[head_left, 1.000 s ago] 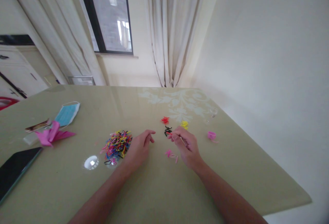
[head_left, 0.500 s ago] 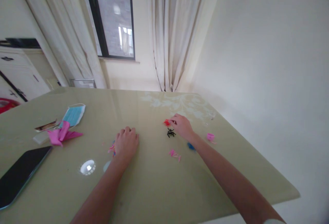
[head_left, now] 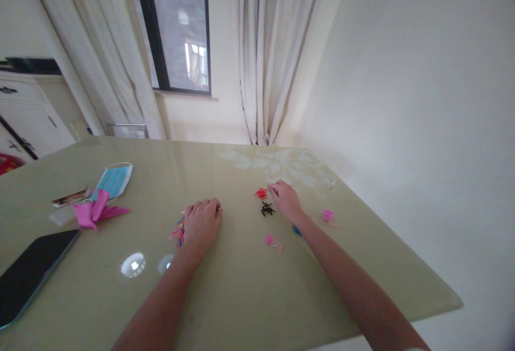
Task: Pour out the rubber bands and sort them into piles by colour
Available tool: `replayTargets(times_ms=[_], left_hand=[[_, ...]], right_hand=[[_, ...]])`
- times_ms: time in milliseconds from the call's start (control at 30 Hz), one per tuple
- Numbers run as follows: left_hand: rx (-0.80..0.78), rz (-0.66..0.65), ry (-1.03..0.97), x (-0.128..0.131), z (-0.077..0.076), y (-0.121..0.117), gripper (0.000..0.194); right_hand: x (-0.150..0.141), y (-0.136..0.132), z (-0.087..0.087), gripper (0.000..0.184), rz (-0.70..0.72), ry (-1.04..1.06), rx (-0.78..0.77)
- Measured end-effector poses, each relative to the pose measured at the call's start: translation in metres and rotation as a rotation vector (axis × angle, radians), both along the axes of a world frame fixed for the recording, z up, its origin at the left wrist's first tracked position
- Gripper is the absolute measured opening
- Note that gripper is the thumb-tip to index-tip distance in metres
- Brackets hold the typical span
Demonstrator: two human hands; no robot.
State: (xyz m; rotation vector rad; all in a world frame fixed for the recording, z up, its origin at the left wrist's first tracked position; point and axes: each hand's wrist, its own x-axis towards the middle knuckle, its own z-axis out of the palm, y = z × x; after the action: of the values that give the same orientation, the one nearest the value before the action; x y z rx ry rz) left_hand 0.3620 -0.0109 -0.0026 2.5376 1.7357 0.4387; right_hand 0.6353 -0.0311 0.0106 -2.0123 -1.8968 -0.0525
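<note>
My right hand [head_left: 285,199] is at the far side of the table, thumb and forefinger pinched beside a small heap of thin red strands [head_left: 261,193]. Whatever is between those fingertips is too small to make out. Just nearer than the red heap lies a bunch of black strands [head_left: 267,209]. My left hand [head_left: 202,223] rests palm down on the table, its fingers loosely bent and slightly apart. It partly covers a multicoloured pile of similar small strands [head_left: 178,232]. Pink strands [head_left: 272,242] lie between my forearms, and a blue clump [head_left: 296,230] is partly behind my right forearm.
A pink clump [head_left: 328,216] lies right of my right forearm. To the left are a black-screened phone [head_left: 36,270], a folded pink piece [head_left: 96,212], a blue face mask [head_left: 115,180] and a clear plastic piece [head_left: 63,216]. The glossy table [head_left: 233,297] ends near the right wall.
My left hand has shifted slightly right, uncovering more of the multicoloured pile. The right fingertips have drawn back a little to the right from the red heap.
</note>
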Motion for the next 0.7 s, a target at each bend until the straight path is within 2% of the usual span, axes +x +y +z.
replayTargets(times_ms=[167,233,467,700], left_hand=[[0.001,-0.006,-0.058,0.004,0.005,-0.005,0.032],[-0.003,0.002,-0.092,0.004,0.006,-0.006,0.03],[0.098,0.016,-0.232,0.006,-0.001,-0.002,0.018],[-0.01,0.03,-0.466,0.006,-0.006,0.001,0.012]], right_hand=[[0.0,-0.041,-0.011,0.032,0.104,0.254,0.275],[-0.002,-0.052,-0.015,0.032,0.13,0.331,0.336],[-0.014,-0.059,-0.014,0.03,0.215,0.431,0.349],[-0.023,-0.063,-0.016,0.026,0.256,0.484,0.343]])
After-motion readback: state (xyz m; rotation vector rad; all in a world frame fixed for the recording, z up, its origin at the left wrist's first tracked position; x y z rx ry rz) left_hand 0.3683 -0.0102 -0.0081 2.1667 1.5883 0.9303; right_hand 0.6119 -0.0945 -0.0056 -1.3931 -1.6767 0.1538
